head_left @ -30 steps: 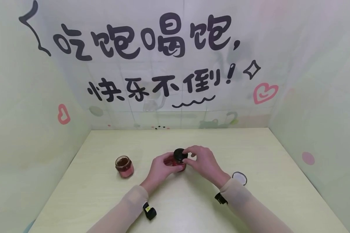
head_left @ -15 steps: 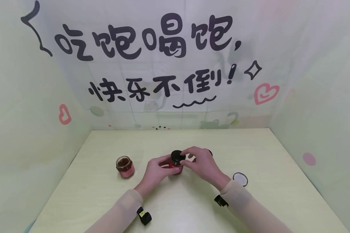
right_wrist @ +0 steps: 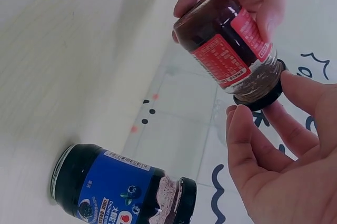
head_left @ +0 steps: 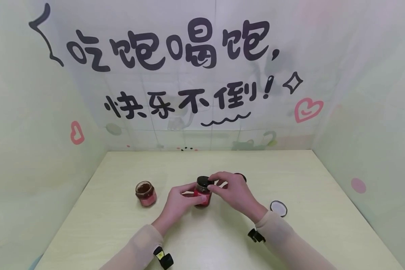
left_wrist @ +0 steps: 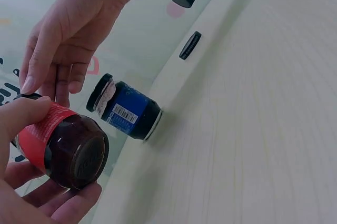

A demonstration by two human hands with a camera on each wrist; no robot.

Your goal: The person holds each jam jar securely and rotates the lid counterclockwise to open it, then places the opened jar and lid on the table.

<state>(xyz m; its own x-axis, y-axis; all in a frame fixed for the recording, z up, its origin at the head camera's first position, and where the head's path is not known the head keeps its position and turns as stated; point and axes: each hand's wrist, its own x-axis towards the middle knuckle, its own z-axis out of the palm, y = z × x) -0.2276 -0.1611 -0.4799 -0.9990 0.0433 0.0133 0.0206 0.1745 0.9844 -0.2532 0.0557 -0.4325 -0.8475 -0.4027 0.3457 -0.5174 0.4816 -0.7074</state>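
Walls: three around me; the back wall (head_left: 138, 15) carried two lines of black lettering (head_left: 190, 92) across the upper frame.
Table: one, pale (head_left: 202, 240), across the lower half.
Sleeves: two, pale (head_left: 138, 245), reaching in from the bottom edge.
Hands: two, both occupied. My left hand (head_left: 177, 204) had thumb and fingers curled round one jar's side; my right hand (head_left: 234, 189) pinched that jar's lid between thumb and fingertips.
Jars: three. The held jar (right_wrist: 231, 45), red-labelled, was at lower centre, its base showing in the left wrist view. The blue-labelled jar (left_wrist: 126, 108) stood upright, mostly hidden behind my right hand in the head view. The open jar (head_left: 146, 195) stood at centre left.
Wrist devices: two, black (head_left: 164, 258), one by each cuff.
Lids: three, one on each of two jars; one loose lid (head_left: 278, 209) lay pale side up at lower right.
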